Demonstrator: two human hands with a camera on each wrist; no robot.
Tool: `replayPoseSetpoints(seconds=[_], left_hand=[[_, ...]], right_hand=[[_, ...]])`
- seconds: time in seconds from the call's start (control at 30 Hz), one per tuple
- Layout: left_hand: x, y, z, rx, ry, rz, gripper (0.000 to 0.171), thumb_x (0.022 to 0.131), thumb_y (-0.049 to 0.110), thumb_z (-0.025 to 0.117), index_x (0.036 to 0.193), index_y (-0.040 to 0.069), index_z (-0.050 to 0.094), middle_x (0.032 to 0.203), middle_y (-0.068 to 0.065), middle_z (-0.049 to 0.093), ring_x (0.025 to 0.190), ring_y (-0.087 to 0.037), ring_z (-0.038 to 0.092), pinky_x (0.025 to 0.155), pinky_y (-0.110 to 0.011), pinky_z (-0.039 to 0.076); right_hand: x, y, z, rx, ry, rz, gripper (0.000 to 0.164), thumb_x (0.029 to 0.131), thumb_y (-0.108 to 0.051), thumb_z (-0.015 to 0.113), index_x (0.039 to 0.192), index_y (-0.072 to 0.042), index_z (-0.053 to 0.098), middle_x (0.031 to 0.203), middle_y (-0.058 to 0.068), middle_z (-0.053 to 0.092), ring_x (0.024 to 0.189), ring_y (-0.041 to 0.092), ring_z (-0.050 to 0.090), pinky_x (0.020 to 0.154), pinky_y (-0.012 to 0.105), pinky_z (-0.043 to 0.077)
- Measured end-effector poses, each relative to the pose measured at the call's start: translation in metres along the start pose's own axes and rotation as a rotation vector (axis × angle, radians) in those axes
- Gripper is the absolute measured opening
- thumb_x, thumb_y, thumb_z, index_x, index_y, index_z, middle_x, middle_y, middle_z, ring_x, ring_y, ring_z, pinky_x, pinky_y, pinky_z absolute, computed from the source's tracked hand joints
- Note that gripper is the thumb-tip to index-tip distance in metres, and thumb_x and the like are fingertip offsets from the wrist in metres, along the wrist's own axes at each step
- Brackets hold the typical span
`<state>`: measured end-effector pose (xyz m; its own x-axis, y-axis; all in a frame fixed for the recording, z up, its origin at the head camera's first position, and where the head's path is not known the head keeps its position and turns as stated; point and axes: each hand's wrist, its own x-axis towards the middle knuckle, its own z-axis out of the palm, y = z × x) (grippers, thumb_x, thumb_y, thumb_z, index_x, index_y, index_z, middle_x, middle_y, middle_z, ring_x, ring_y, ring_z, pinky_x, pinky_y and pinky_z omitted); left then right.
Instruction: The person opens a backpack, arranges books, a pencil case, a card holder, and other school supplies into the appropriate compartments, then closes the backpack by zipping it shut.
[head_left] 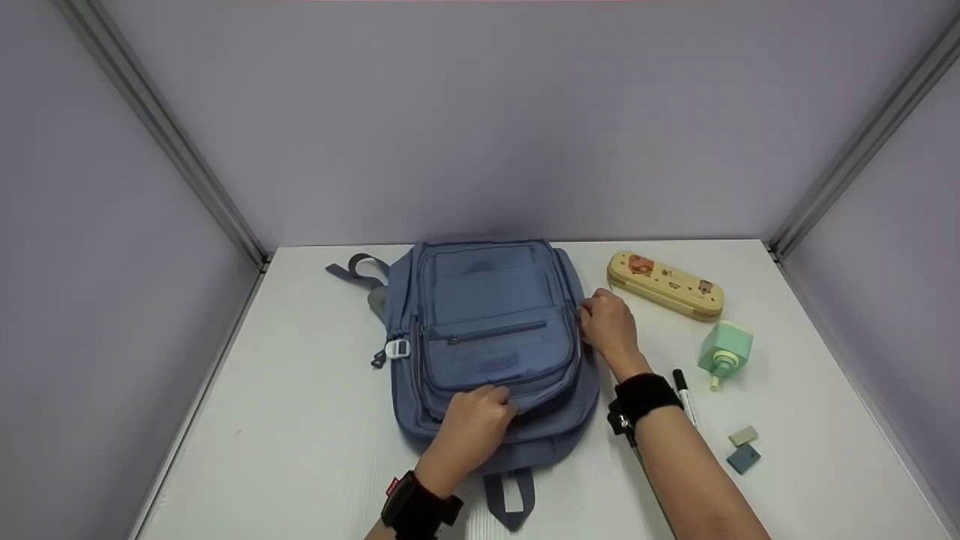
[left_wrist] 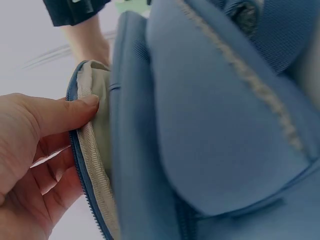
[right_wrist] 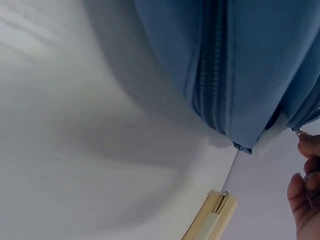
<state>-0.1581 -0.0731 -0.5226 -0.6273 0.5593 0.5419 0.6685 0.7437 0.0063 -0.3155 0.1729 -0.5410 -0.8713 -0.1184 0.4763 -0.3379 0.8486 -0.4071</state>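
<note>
A blue backpack (head_left: 487, 292) lies front side up on the white table, its top handle (head_left: 517, 517) toward the person. My left hand (head_left: 474, 424) pinches the unzipped edge of a front pocket; in the left wrist view, the thumb (left_wrist: 70, 112) and fingers grip the zipper edge (left_wrist: 92, 150), with pale lining showing behind it. At the backpack's right side, my right hand (head_left: 609, 324) pinches a small zipper pull (right_wrist: 298, 131), seen at the right edge of the right wrist view.
Right of the backpack lie a yellow pencil case (head_left: 666, 285), a green bottle-shaped item (head_left: 726, 351), a black-capped marker (head_left: 682, 394) and two small blocks, one pale (head_left: 743, 436) and one dark (head_left: 743, 458). Grey panels (head_left: 480, 127) enclose the table's back and sides.
</note>
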Motion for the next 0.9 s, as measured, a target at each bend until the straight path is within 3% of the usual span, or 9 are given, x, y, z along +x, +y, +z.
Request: replayPoseSetpoints(seconds=[0.43,0.73,0.9], left_hand=[[0.009,-0.002,-0.023,-0.031,0.08,-0.001,0.029,0.084,0.004,0.073,0.062,0.018,0.06,0.064,0.003,0.042,0.054,-0.012,0.048,0.044,-0.023,0.016],[0.016,-0.005,-0.022,-0.025,0.145,0.0,0.024,0.084,0.008,0.076,0.064,0.017,0.065,0.065,0.002,0.047,0.056,-0.013,0.053,0.043,-0.022,0.018],[0.019,-0.005,-0.022,-0.025,0.139,-0.013,0.021,0.086,0.007,0.074,0.068,0.017,0.069,0.067,0.002,0.05,0.057,-0.013,0.055,0.041,-0.022,0.025]], right_hand=[[0.011,0.004,0.0,0.016,-0.035,0.032,0.006,0.084,-0.001,0.072,0.084,0.003,0.076,0.077,0.015,0.061,0.071,0.035,0.064,0.065,0.048,0.051],[0.007,0.0,-0.013,0.008,-0.223,0.1,0.016,0.091,-0.008,0.067,0.101,0.001,0.075,0.095,0.016,0.065,0.089,0.035,0.064,0.076,0.048,0.051],[0.003,-0.017,-0.03,0.029,-0.219,0.005,0.024,0.09,-0.007,0.07,0.111,0.004,0.071,0.111,0.021,0.06,0.101,0.039,0.06,0.084,0.05,0.049]])
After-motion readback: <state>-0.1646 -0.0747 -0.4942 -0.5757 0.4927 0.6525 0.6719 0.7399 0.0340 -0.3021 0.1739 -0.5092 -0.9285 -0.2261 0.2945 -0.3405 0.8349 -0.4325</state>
